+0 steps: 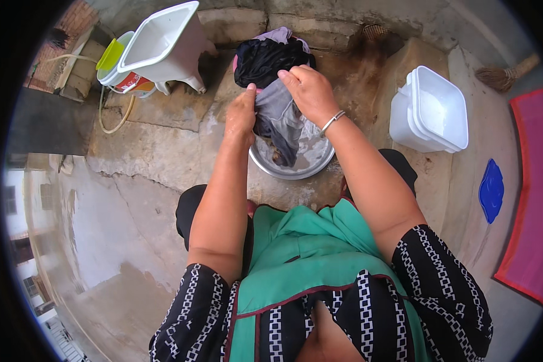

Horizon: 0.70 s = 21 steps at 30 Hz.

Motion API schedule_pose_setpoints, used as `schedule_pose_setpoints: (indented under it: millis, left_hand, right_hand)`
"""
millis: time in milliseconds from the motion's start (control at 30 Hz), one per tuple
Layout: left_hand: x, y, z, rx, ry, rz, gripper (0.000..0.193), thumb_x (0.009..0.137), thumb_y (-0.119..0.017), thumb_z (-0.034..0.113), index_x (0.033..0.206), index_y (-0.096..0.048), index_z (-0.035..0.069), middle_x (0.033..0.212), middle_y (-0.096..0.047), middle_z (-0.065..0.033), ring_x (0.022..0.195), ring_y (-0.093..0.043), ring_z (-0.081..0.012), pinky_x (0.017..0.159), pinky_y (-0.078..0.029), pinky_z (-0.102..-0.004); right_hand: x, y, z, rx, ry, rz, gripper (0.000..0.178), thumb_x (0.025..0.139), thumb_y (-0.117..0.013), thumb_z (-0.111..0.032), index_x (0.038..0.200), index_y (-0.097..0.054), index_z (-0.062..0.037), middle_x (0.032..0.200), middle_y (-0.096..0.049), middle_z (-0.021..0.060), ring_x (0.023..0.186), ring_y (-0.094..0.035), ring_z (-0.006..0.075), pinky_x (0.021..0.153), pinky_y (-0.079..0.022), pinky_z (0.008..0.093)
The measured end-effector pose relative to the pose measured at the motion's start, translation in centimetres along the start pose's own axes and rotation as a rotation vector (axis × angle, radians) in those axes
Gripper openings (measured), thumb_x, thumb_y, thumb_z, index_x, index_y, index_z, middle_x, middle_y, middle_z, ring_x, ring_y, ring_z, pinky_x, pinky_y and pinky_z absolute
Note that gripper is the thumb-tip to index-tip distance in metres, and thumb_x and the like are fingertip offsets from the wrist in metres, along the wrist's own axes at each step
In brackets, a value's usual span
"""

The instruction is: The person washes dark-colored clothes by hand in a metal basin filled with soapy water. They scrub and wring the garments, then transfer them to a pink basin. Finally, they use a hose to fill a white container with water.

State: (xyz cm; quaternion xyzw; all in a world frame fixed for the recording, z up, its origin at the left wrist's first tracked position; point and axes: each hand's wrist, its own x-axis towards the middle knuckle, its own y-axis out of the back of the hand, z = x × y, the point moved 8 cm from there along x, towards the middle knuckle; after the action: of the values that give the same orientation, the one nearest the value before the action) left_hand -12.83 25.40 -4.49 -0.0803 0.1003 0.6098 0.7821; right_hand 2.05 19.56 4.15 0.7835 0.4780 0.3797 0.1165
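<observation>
On concrete floor (163, 148), a metal basin (292, 175) holds cloudy water (312, 155); at twelve o'clock dark clothes (262, 63), at two a white bucket (407, 123). Left fingers (250, 92) and right fingers (288, 78) clench grey cloth (277, 111) hanging over the basin.

1. My bare left hand (241, 116) is clenched in a firm grip, its left thumb (250, 92) pointing forward on top.
2. My bare right hand (314, 93) is clenched too, slightly farther forward, its right thumb (288, 78) angled toward the left.
3. The two hands are near each other but apart.
4. My bare left forearm (220, 190) reaches almost straight ahead.
5. My bare right forearm (371, 163) slants forward and inward to the right wrist (332, 122).
</observation>
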Motion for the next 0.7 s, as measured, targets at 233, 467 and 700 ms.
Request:
schedule_pose_setpoints:
  millis: [233, 467, 700]
  left_hand:
    - [-0.4, -1.3, 2.1, -0.443, -0.050, -0.199, 0.029, 0.093, -0.048, 0.034, 0.084, -0.055, 0.007, 0.073, -0.053, -0.0002, 0.063, -0.049, -0.0098, 0.057, -0.042, -0.0263]
    - [-1.2, -1.4, 4.6, -0.522, -0.195, -0.350, 0.022, 0.091, -0.053, 0.028, 0.087, -0.054, 0.006, 0.078, -0.055, -0.0010, 0.068, -0.051, -0.0098, 0.061, -0.041, -0.0226]
    - [-1.7, -0.3, -5.9, -0.465, 0.481, 0.027, 0.058, 0.089, -0.041, 0.049, 0.129, -0.038, 0.007, 0.132, -0.038, -0.0155, 0.122, -0.036, -0.0273, 0.090, -0.035, -0.0581]
  right_hand:
    - [-0.3, -1.1, 0.3, -0.081, -0.047, -0.152, 0.024, 0.083, -0.058, -0.027, 0.085, -0.059, -0.0036, 0.083, -0.060, 0.0143, 0.077, -0.058, 0.0319, 0.068, -0.046, 0.0386]
    - [-1.7, -5.5, 2.1, 0.068, -0.213, -0.640, 0.031, 0.076, -0.064, -0.021, 0.102, -0.061, -0.0026, 0.109, -0.059, 0.0162, 0.097, -0.058, 0.0264, 0.082, -0.045, 0.0345]
    - [-0.8, -5.8, 3.5, 0.729, -0.422, -0.368, 0.026, 0.091, -0.050, -0.019, 0.108, -0.056, -0.0007, 0.094, -0.058, 0.0004, 0.088, -0.051, 0.0068, 0.076, -0.043, 0.0240]
